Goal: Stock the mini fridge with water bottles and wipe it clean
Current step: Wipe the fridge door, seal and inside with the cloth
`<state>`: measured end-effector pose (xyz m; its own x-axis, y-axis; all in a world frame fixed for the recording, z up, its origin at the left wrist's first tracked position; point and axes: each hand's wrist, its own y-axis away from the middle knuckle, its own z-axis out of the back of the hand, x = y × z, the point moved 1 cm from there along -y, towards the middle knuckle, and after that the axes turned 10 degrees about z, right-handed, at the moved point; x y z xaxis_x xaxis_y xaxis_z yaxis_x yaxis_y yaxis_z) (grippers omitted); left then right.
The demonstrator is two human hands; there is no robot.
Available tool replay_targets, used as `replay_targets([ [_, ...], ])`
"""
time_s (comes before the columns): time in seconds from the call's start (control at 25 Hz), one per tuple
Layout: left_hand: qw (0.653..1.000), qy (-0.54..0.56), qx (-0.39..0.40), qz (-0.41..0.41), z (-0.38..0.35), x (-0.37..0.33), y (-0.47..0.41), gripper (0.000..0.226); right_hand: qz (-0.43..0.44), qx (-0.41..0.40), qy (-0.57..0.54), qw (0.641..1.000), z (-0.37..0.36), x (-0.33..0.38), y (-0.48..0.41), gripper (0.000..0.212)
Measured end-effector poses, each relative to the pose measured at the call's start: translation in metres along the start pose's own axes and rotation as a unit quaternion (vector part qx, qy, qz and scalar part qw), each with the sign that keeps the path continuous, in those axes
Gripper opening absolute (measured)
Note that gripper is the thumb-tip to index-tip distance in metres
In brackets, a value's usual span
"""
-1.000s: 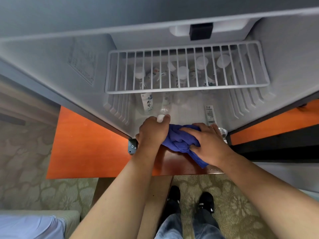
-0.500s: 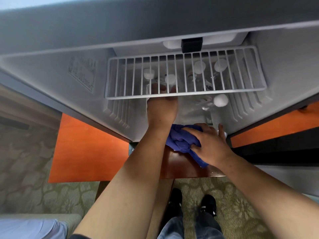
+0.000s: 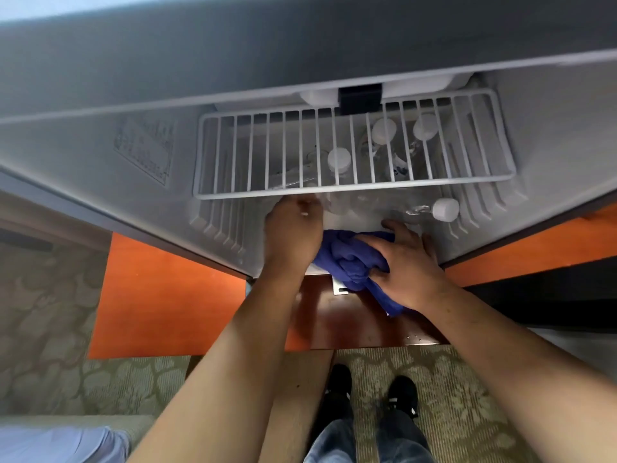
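Mini fridge point(image 3: 100, 152): open, seen from above and in front, white inside, grey top edge.
Wire shelf point(image 3: 354, 187): white, across the middle of the fridge, bottles visible through its bars.
Water bottles: clear with white caps; one cap point(image 3: 339, 159) under the shelf near the middle, two more caps point(image 3: 384, 130) and point(image 3: 424, 126) further back on the right; all standing on the fridge floor below the shelf.
Front bottle point(image 3: 444, 209): tilted or lying at the right front of the fridge floor, white cap toward the right, just beyond the right fingertips.
Cloth point(image 3: 347, 259): blue, bunched, at the front edge of the fridge floor, between both hands, one end hanging down over the front edge.
Right hand point(image 3: 410, 265): on top of the cloth, grip pressing it down, thumb curled over the folds, other fingers stretched forward toward the front bottle.
Left hand point(image 3: 293, 235): raised just below the front bar of the wire shelf, fingers bent; blurred, grip state impossible to tell, something clear near the fingertips.
Cabinet panel point(image 3: 167, 295): orange wood, below and beside the fridge.
Carpet point(image 3: 50, 329): patterned, beige-green.
Shoes point(image 3: 402, 394): black, with jeans legs at the bottom edge.
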<state>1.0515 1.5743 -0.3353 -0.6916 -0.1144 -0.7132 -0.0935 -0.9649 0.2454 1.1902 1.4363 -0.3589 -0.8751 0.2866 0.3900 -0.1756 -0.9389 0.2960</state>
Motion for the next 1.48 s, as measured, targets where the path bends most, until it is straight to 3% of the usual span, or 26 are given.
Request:
replay_targets([
  [0.04,0.999,0.023,-0.046,0.015,0.004,0.014,0.005,0.011,0.002,-0.001,0.002,1.000,0.000,0.000,0.000,0.064],
  [0.08,0.997,0.020,-0.065,0.031,0.006,0.024,0.009,0.020,0.004,-0.001,0.003,1.000,0.000,-0.001,0.000,0.065],
  [0.2,0.986,-0.129,0.046,0.099,-0.006,0.047,0.000,0.064,0.004,0.007,-0.006,1.000,0.001,-0.002,0.000,0.065],
  [0.32,0.968,-0.209,0.109,0.089,-0.012,0.054,-0.010,0.079,0.007,0.020,-0.001,1.000,0.001,-0.003,0.001,0.064],
  [0.4,0.975,-0.177,0.107,0.077,-0.010,0.061,-0.012,0.076,0.010,0.028,0.007,1.000,0.001,-0.004,0.002,0.063],
  [0.52,0.999,0.015,0.041,0.031,0.001,0.060,0.004,0.065,0.007,0.024,0.000,1.000,0.002,-0.003,0.002,0.061],
  [0.6,0.988,0.149,0.030,0.027,0.007,0.053,0.014,0.061,0.007,0.027,0.005,1.000,0.002,-0.003,0.001,0.062],
  [0.68,0.981,0.185,0.043,0.031,0.005,0.046,0.012,0.063,0.007,0.031,0.004,0.999,0.003,-0.004,0.000,0.062],
  [0.88,0.979,0.150,0.129,0.040,-0.013,0.045,-0.008,0.064,0.001,0.031,-0.009,0.999,0.005,-0.005,-0.001,0.063],
  [1.04,0.979,0.125,0.159,0.024,-0.021,0.058,-0.009,0.077,-0.001,0.035,-0.010,0.999,0.004,-0.006,-0.001,0.063],
  [1.12,0.986,0.091,0.139,0.019,-0.014,0.062,-0.009,0.082,0.001,0.037,-0.010,0.999,0.004,-0.006,-0.002,0.064],
  [1.28,0.999,-0.014,-0.021,-0.027,-0.003,0.052,-0.027,0.064,0.003,0.035,-0.014,0.999,0.004,-0.006,-0.001,0.062],
  [1.4,0.990,-0.118,0.010,-0.072,-0.007,0.037,-0.059,0.038,0.002,0.031,-0.014,0.999,0.004,-0.006,0.000,0.062],
  [1.48,0.983,-0.130,-0.018,-0.125,-0.007,0.030,-0.071,0.027,0.002,0.027,-0.013,1.000,0.003,-0.006,0.000,0.062],
])
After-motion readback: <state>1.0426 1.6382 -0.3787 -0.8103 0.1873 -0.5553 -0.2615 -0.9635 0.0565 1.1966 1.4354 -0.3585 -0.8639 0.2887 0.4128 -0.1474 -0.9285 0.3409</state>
